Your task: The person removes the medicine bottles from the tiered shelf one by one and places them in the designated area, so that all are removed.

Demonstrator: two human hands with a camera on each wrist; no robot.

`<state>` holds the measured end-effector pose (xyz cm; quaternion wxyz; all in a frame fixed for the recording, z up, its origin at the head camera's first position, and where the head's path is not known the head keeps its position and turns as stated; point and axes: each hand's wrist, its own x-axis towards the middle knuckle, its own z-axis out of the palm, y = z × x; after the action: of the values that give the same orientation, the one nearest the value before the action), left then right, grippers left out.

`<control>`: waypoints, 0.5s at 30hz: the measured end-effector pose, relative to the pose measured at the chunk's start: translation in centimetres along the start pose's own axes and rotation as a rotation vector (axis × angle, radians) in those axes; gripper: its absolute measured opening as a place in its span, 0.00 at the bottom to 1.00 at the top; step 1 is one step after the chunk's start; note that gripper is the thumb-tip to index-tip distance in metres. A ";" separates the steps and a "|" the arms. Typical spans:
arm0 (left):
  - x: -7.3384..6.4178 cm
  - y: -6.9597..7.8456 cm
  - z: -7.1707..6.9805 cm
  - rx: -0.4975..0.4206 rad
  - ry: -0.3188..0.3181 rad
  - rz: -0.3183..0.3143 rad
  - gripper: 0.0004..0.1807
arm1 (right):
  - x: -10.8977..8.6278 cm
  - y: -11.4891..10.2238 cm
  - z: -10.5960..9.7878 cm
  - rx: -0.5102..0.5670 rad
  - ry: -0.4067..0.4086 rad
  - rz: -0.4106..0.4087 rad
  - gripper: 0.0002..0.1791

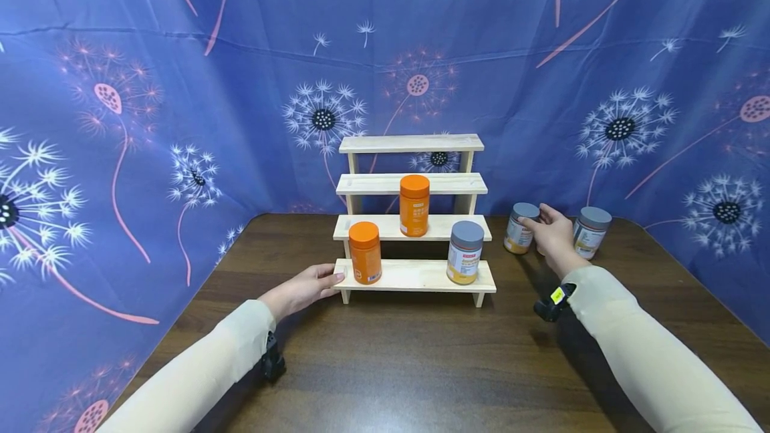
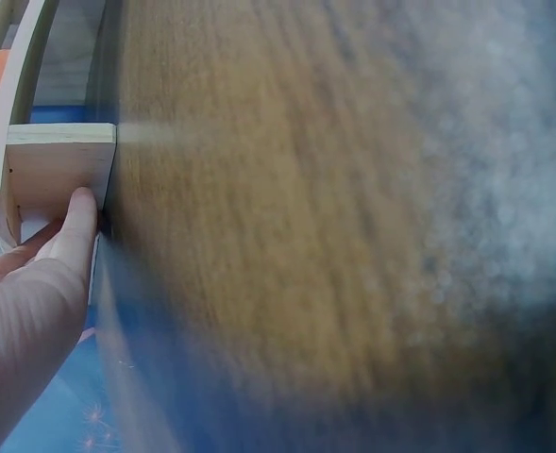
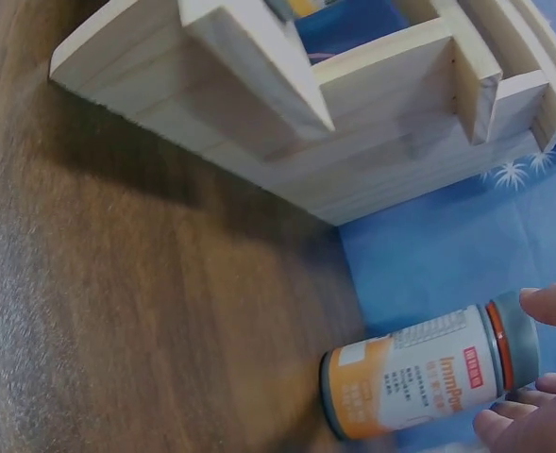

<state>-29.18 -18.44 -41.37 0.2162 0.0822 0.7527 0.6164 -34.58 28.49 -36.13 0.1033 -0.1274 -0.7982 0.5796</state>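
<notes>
My left hand [image 1: 305, 288] grips the left end of the lowest step of a wooden tiered shelf [image 1: 415, 274]. In the left wrist view its fingers [image 2: 77, 231] lie against the side panel [image 2: 60, 170], under the overhanging board. My right hand [image 1: 555, 239] is at the right side of a grey-lidded jar [image 1: 519, 236] with a white and orange label, standing on the table. In the right wrist view the thumb [image 3: 551, 307] is at one side of the lid [image 3: 515, 340], and loosely bent fingers are at the other. Another grey-lidded jar [image 1: 591, 232] stands right of that hand.
An orange jar [image 1: 365, 259] and a grey-lidded jar [image 1: 464, 259] stand on the lowest step. A second orange jar [image 1: 414, 209] is on the step above. Blue dandelion-print cloth [image 1: 385, 52] hangs behind the brown wooden table [image 1: 385, 366].
</notes>
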 end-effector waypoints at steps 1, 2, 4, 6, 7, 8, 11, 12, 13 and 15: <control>0.0 0.0 0.0 -0.001 -0.001 0.002 0.31 | -0.1 -0.2 0.0 0.004 0.004 -0.001 0.41; 0.1 0.0 0.0 -0.004 -0.003 0.004 0.30 | -0.1 -0.3 -0.1 0.001 0.009 -0.006 0.41; 0.0 0.0 -0.1 -0.004 -0.007 0.009 0.30 | -0.1 -0.5 -0.1 0.003 0.016 -0.014 0.40; 0.0 -0.1 -0.1 -0.001 -0.012 0.015 0.30 | -0.1 -0.8 -0.1 0.020 0.021 -0.018 0.40; 0.0 -0.1 -0.1 -0.001 -0.014 0.018 0.30 | -0.2 -0.9 -0.1 0.031 0.025 -0.019 0.40; 0.0 -0.1 -0.1 0.000 -0.013 0.019 0.30 | -0.2 -1.0 -0.1 0.036 0.024 -0.019 0.40; 0.0 -0.2 -0.1 -0.006 -0.014 0.030 0.29 | -0.3 -1.1 -0.2 0.053 0.034 -0.021 0.40; 0.0 -0.1 -0.1 -0.010 -0.013 0.031 0.29 | -0.4 -1.2 -0.3 0.052 0.035 -0.021 0.40; 0.0 -0.1 0.0 -0.012 -0.014 0.034 0.29 | -0.4 -1.3 -0.3 0.052 0.036 -0.020 0.40; 0.0 -0.1 0.0 -0.010 -0.017 0.039 0.29 | -0.5 -1.4 -0.4 0.050 0.037 -0.025 0.40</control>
<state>-29.16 -18.48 -41.51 0.2107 0.1011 0.7460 0.6236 -34.06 28.26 -34.73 0.1286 -0.1256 -0.7830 0.5955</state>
